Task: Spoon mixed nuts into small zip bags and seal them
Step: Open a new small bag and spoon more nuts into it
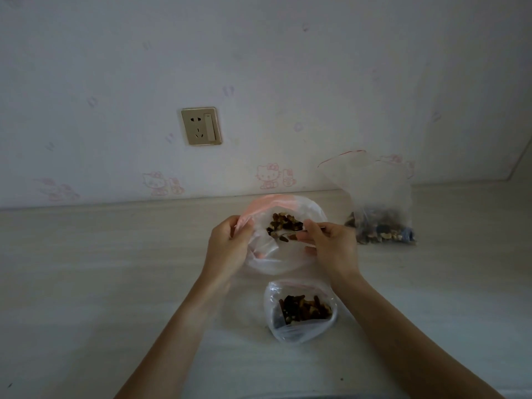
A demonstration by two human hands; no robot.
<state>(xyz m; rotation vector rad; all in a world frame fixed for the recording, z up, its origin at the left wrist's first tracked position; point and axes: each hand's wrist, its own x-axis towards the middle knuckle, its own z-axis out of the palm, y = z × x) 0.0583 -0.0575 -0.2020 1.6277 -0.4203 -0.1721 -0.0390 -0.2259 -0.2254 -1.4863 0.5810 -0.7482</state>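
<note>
My left hand grips the left rim of a small clear zip bag with a pink strip, holding its mouth wide above the table. My right hand pinches a pale spoon whose bowl sits inside the bag's mouth among brown mixed nuts. The spoon's handle is mostly hidden by my fingers. A second small bag with nuts lies on the table just in front of my hands. A large clear bag of mixed nuts stands to the right, its top open.
The pale wood-grain table runs along a white wall with cartoon-cat prints. A gold wall socket is set in the wall at the upper left. The wall turns a corner at the far right.
</note>
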